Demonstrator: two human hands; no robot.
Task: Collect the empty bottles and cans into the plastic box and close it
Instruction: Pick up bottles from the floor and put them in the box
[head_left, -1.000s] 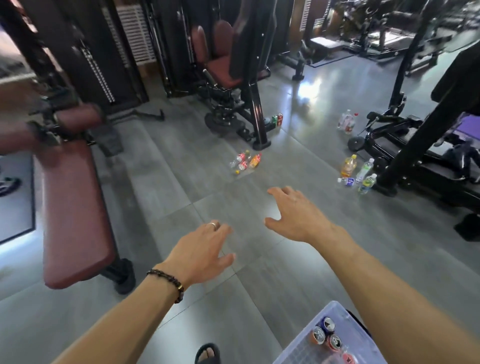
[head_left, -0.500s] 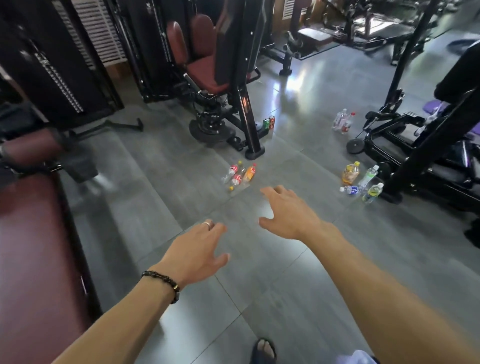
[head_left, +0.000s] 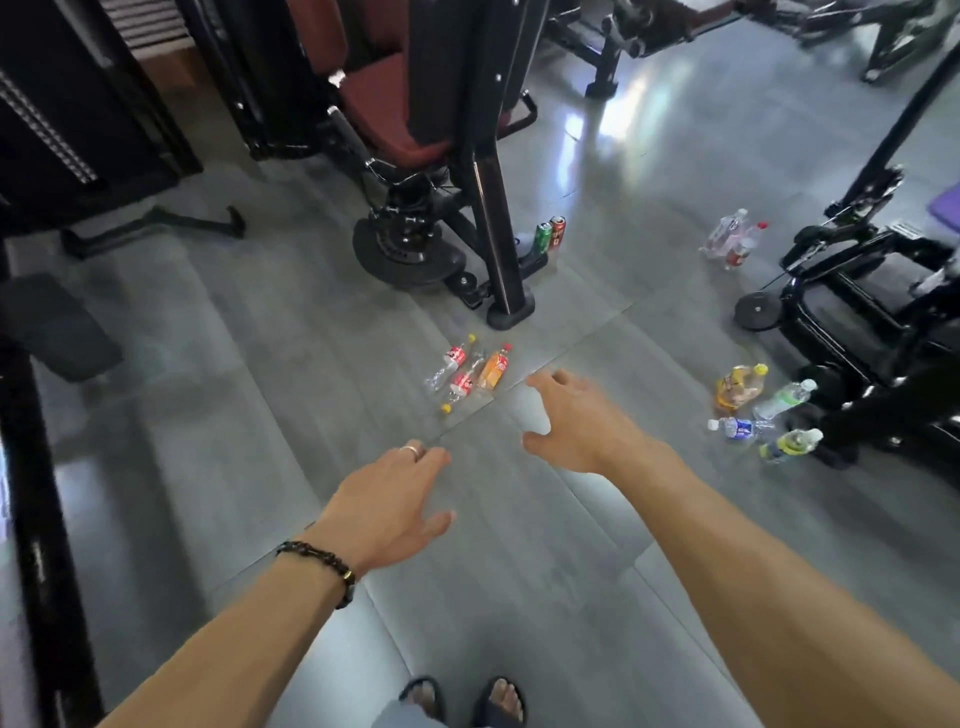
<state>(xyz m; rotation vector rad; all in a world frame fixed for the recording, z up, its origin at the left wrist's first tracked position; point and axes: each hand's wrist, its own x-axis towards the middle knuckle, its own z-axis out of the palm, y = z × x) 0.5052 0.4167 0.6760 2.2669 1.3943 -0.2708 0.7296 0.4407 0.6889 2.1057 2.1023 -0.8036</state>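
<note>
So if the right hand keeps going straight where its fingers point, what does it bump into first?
Probably the orange bottle lying on the floor just past the right hand, though depth is hard to judge.

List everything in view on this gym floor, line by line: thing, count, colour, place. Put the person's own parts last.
Clear plastic bottles lying in a cluster: three, two red-labelled and one orange, floor centre, just beyond the right hand.
Drink cans: two, one green and one red, upright by the machine post.
Clear bottles with red caps or labels: about two, far right floor.
Mixed plastic bottles: four, one amber, one green-labelled, one blue-labelled, one yellow-green, right, beside the black machine base.
Seated weight machine: one, black frame with dark red pads, top centre.
Grey tiled floor: throughout.
Left hand: open, empty, ring and dark beaded bracelet.
Right hand: open, empty.
Feet in dark sandals: two, bottom edge.
</note>
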